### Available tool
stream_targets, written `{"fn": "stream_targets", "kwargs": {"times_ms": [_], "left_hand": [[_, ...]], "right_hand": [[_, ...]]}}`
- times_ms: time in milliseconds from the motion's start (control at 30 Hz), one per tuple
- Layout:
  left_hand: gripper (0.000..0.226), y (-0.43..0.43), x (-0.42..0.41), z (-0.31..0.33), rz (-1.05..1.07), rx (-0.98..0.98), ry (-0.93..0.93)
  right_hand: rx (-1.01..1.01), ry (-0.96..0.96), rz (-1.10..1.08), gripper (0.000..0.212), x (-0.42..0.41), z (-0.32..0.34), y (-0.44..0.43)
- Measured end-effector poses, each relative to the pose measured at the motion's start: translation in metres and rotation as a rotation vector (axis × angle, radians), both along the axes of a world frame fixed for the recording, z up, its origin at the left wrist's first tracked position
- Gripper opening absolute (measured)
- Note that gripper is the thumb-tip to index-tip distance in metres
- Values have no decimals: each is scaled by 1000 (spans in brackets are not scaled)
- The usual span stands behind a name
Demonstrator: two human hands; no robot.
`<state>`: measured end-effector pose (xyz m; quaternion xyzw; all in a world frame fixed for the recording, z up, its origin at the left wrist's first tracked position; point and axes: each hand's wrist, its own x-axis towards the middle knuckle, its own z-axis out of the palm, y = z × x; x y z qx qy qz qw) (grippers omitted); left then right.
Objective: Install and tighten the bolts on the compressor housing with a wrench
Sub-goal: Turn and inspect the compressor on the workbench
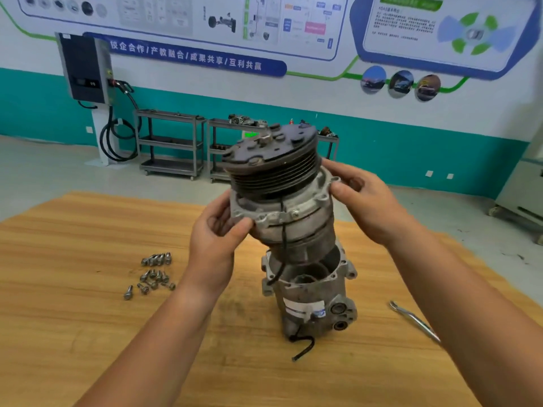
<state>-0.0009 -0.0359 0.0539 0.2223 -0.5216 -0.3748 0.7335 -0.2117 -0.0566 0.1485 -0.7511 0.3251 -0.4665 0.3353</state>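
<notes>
Two-handed grip, left hand (219, 230) and right hand (361, 198) clamped on the tilted pulley head (282, 201); needs seating on housing (308, 295) before bolts (154, 273), wrench (414, 318)

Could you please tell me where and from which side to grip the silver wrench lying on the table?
Pinch the silver open-ended wrench by its slim shaft, from above: it lies flat on the wooden table, right of the grey metal housing.
</notes>
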Motion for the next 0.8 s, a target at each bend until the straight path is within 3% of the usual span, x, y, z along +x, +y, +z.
{"fn": "stream_targets", "kwargs": {"times_ms": [200,267,400,800], "left_hand": [[81,-33,-22,-31,-22,108,25],[79,-39,-23,-43,-32,114,11],[84,-46,-22,-58,-36,146,-2],[81,-40,-24,-80,-67,217,-117]], "right_hand": [[83,-24,-45,99,-12,-27,-33],[102,-5,-34,91,-17,-38,-39],[127,-23,-4,57,-27,-63,-51],[202,-139,19,62,-42,-107,-38]]}}
